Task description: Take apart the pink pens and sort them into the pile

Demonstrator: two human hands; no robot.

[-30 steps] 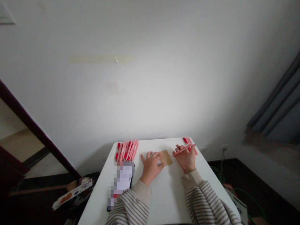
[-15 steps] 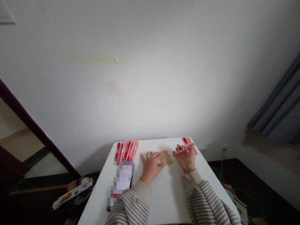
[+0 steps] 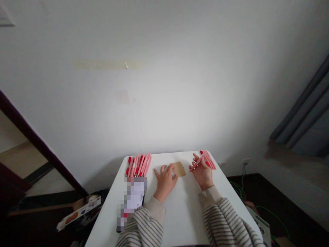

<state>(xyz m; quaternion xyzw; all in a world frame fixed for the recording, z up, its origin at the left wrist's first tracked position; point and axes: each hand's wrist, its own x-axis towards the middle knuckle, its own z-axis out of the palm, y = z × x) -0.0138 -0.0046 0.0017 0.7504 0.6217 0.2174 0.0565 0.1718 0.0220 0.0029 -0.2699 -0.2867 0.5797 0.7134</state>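
Observation:
My right hand (image 3: 204, 177) is turned palm up on the right side of the table. Its fingers and thumb are closed on a slim pink pen (image 3: 198, 162), which lies slanted across them. My left hand (image 3: 166, 181) is palm down near the middle, its outer fingers spread. A small brown card (image 3: 179, 169) is at its index finger and thumb, partly covered by the fingertips. Just behind the right hand, several pink pens with red parts (image 3: 211, 160) lie side by side at the far right corner.
A larger row of pink and red pens (image 3: 138, 165) lies at the table's far left. In front of it is a blurred-out, phone-like object (image 3: 133, 199), close to my left sleeve. The white table (image 3: 183, 212) stands against a wall (image 3: 180, 103).
The brown card has shifted slightly left and away from me, together with my left fingertips. In my right hand the pen has tilted more steeply, and the fingers have changed position around it.

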